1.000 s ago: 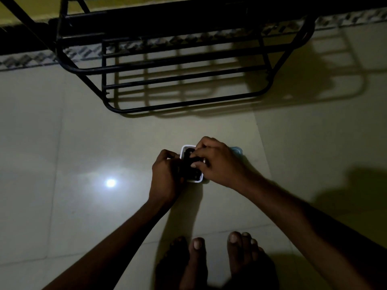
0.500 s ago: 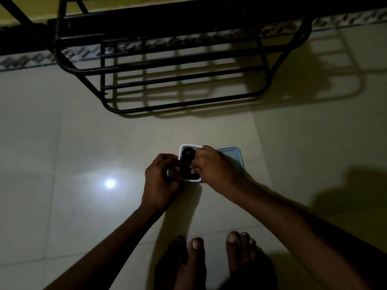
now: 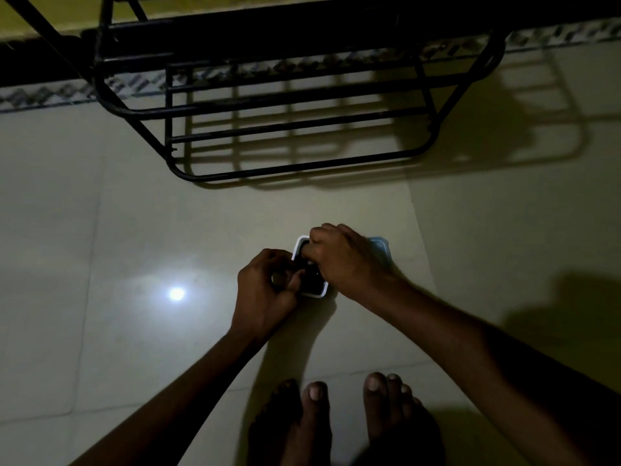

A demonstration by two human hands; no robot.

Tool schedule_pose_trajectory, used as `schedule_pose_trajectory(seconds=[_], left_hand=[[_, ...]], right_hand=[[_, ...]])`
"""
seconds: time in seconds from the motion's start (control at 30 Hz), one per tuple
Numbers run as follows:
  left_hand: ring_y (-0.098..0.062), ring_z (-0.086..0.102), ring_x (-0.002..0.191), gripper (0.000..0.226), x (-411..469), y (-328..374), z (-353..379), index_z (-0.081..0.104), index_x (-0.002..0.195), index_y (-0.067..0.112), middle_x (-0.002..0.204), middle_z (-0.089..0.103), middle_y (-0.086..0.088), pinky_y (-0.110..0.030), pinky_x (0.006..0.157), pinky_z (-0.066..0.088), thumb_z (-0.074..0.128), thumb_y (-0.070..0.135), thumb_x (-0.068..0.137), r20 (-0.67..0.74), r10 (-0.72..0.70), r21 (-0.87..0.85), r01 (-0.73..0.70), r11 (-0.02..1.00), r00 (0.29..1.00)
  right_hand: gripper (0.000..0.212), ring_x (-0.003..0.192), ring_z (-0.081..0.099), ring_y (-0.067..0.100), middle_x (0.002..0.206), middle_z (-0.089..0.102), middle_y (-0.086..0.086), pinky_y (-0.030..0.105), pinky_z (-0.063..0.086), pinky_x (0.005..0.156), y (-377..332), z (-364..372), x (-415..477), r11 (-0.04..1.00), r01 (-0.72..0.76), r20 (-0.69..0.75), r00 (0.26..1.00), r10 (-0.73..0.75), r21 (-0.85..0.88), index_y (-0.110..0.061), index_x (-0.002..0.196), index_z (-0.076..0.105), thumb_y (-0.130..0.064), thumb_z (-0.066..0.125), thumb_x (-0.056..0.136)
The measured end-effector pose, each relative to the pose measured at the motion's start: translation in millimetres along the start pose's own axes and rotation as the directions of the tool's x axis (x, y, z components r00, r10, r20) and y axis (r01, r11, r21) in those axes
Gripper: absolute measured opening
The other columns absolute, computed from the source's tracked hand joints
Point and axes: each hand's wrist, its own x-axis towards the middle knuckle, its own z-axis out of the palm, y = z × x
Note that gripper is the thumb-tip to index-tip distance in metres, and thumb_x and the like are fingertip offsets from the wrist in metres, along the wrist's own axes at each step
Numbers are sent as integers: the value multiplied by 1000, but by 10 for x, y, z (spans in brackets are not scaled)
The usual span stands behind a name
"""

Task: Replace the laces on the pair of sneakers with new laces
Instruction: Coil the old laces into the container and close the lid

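Curling, 2 hands (image 3: 265,292) (image 3: 342,260) grip a square white-rimmed container (image 3: 322,292) on tile (image 3: 168,230).

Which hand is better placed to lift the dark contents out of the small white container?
Probably the right hand: its fingers curl over the far end of the container, above the dark contents. The left hand sits beside the left rim, better suited to steadying it.

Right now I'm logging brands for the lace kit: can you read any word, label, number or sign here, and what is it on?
No text can be read in this dim view.
Box: no print shows; the left hand and right hand cover much of it.
Lid: plain where visible.
Rack: bare black bars.
Floor border: a pattern, not letters.
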Motion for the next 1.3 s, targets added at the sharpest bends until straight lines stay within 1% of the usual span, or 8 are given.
schedule_pose_trajectory(seconds=[0.13,0.37,0.6,0.7,0.8,0.97,1.1,1.3], left_hand=[[-9,64,83,21,0,-4,20,72,85,19,97,67,7,-33,70,55,87,24,72,9,37,49,-37,998,999],[-16,61,83,38,8,-2,26,73,99,15,118,55,2,-43,60,54,79,-1,66,69,119,102,-125,987,991],[-2,57,88,27,69,-53,73,77,106,18,122,50,3,-26,70,54,84,18,79,120,174,89,-185,979,977],[4,55,69,23,98,-45,105,78,103,16,125,52,1,-8,67,43,83,18,81,125,130,126,-146,981,984],[-3,56,57,16,100,-11,114,79,98,18,126,52,5,-21,59,48,81,19,82,115,74,126,-88,988,991],[-5,61,68,20,84,22,119,78,94,12,120,49,9,-18,62,50,83,7,75,110,87,113,-100,989,990],[-1,60,82,21,74,19,148,79,88,10,111,54,3,-9,74,50,86,2,69,90,121,82,-128,988,989],[-8,62,73,17,110,-7,199,71,72,6,106,52,-1,-12,69,50,85,-2,67,76,90,54,-94,994,993]], right_hand=[[20,74,61,29,65,66,3,32,44,64,51,15,26,1000,-10,6,1000,10,-2,-15,72,73,-3,84,61],[21,89,57,26,85,63,2,35,41,70,74,-13,-21,1000,-10,-86,996,12,13,-15,86,63,-3,77,74],[20,88,54,23,86,58,2,38,47,69,209,90,-30,960,-95,-166,976,142,264,-13,82,57,-6,74,78],[12,79,58,20,82,62,1,40,50,70,266,104,-93,883,-145,-263,922,284,447,-13,82,64,-5,72,80],[12,82,59,20,89,60,1,37,51,72,342,101,-273,846,-251,-382,807,451,470,-14,85,63,-12,75,83],[71,118,45,31,124,45,8,40,47,91,360,208,-565,677,-685,-123,673,730,268,-23,122,54,-52,87,66],[96,125,46,33,133,47,11,47,47,96,352,216,-520,560,-751,26,606,795,350,-19,134,44,-48,93,57],[32,101,62,28,108,66,7,28,41,72,288,189,-402,599,-621,-66,664,745,507,-13,106,61,-16,79,79]])
